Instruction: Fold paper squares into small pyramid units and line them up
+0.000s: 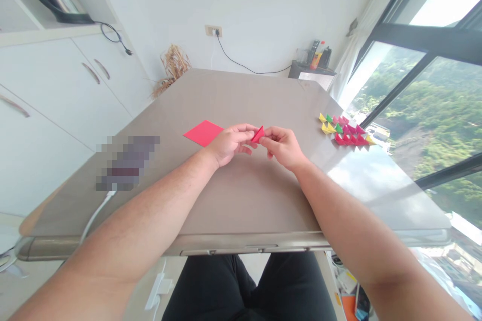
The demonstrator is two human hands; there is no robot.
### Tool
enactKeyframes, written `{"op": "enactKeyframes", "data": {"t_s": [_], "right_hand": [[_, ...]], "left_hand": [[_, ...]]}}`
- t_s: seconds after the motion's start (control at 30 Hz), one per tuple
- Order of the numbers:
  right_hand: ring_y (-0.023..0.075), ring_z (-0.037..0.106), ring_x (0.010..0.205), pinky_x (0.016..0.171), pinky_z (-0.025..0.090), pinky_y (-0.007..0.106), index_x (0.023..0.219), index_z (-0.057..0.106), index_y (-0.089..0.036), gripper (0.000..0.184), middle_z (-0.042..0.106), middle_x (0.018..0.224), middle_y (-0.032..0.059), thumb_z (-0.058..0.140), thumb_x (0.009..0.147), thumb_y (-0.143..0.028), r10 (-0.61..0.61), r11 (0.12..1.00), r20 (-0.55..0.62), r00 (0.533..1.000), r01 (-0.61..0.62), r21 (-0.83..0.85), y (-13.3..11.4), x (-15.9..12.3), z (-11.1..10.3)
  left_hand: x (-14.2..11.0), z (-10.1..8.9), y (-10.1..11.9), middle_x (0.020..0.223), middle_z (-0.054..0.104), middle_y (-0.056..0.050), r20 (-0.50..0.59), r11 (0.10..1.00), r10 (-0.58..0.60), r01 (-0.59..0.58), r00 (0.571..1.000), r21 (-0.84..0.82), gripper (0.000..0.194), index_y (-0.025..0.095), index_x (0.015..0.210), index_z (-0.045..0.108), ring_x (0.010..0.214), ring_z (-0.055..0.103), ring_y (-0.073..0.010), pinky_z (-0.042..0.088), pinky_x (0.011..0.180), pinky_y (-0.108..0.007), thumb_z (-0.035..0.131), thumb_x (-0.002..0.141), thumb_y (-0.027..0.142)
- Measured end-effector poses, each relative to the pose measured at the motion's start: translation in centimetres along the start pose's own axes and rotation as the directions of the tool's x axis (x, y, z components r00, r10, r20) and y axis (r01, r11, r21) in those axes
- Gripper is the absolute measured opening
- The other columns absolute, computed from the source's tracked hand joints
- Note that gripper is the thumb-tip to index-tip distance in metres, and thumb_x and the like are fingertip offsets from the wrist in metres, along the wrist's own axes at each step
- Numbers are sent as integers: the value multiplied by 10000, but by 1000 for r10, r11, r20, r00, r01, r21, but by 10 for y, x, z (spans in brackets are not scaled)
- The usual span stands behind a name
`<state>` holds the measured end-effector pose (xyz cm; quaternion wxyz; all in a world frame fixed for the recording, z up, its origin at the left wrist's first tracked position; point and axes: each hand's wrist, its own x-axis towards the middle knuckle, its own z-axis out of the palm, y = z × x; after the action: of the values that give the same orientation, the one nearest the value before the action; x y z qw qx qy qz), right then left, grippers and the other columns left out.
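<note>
Between my two hands is a small piece of folded red paper point(258, 135), held just above the table with a pointed corner upward. My left hand point(233, 143) grips its left side between thumb and fingers, the lower fingers loosely spread beneath. On the other side, my right hand point(281, 146) pinches its right edge with thumb and forefinger. A flat red paper square point(204, 133) lies on the table, just left of my left hand and partly behind it. Several small folded paper boats point(348, 133) in yellow, green, pink and red stand in rows at the table's right side.
The grey table point(241, 200) spans the view in front of me. A blurred-out dark device point(130, 163) lies at its left with a white cable point(96, 213). Bottles point(318, 55) stand on a small cabinet beyond the far edge. A window point(425, 85) borders the right.
</note>
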<state>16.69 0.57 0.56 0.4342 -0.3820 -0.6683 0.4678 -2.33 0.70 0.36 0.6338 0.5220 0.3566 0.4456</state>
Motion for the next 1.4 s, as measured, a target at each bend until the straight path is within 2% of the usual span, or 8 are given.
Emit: {"op": "enactKeyframes", "data": {"t_s": [0.1, 0.23, 0.47, 0.63, 0.8, 1.07, 1.3, 1.4], "right_hand": [[80, 397, 473, 445, 425, 249, 796, 709, -182, 199, 579, 599, -36, 767, 745, -365, 78, 977, 132, 988, -102, 188, -2, 1, -4], [68, 314, 426, 411, 407, 234, 738, 673, -192, 224, 435, 467, -89, 820, 690, -354, 128, 915, 258, 958, -215, 342, -5, 0, -7], [56, 285, 411, 410, 401, 220, 753, 684, -182, 244, 356, 445, -110, 838, 711, -366, 97, 893, 420, 902, -265, 363, -5, -3, -14], [65, 320, 408, 418, 433, 231, 779, 687, -179, 216, 358, 454, -107, 819, 751, -348, 53, 881, 507, 860, -279, 382, -2, -3, -14], [60, 298, 403, 416, 446, 234, 768, 673, -180, 226, 350, 451, -113, 823, 730, -344, 52, 869, 521, 852, -296, 397, -3, -3, -12], [57, 279, 410, 413, 418, 228, 747, 685, -186, 214, 345, 454, -110, 824, 730, -348, 63, 887, 433, 899, -249, 389, -4, -4, -12], [54, 280, 409, 417, 407, 222, 712, 667, -182, 201, 340, 445, -110, 812, 736, -319, 43, 877, 450, 892, -250, 411, -3, -3, -13], [53, 274, 405, 413, 409, 223, 706, 649, -183, 214, 343, 442, -113, 812, 724, -320, 37, 873, 450, 892, -248, 420, -4, -3, -12]], "left_hand": [[-2, 0, 2, 808, 628, -21, 75, 999, -40, 42, 996, -25, 148, 182, 876, 712, 654, 563, -104, 472, 580, -235, 752, 822, 314], [-5, 1, 5, 740, 570, -23, 179, 995, -53, 68, 982, -78, 223, 166, 781, 677, 593, 479, -93, 397, 511, -224, 769, 816, 366], [-11, 1, 12, 555, 371, 40, 285, 994, -97, 110, 954, -29, 281, 176, 757, 691, 478, 288, -63, 288, 423, -214, 836, 750, 417], [-11, 0, 12, 514, 311, 48, 371, 989, -130, 147, 919, -18, 282, 173, 733, 687, 450, 284, -66, 300, 400, -222, 805, 779, 425], [-10, 0, 11, 519, 315, 43, 394, 987, -129, 156, 910, -37, 291, 173, 726, 673, 449, 299, -75, 318, 395, -236, 815, 756, 426], [-10, -4, 12, 486, 347, 51, 320, 995, -91, 102, 943, -19, 373, 194, 744, 695, 430, 320, -76, 362, 404, -247, 865, 668, 517], [-13, -4, 13, 446, 380, 66, 342, 996, -87, 90, 936, 7, 385, 209, 770, 700, 391, 358, -72, 379, 395, -235, 910, 614, 491], [-14, -2, 14, 450, 345, 71, 314, 995, -101, 101, 944, 18, 347, 198, 745, 689, 388, 331, -63, 375, 386, -226, 890, 657, 467]]}}
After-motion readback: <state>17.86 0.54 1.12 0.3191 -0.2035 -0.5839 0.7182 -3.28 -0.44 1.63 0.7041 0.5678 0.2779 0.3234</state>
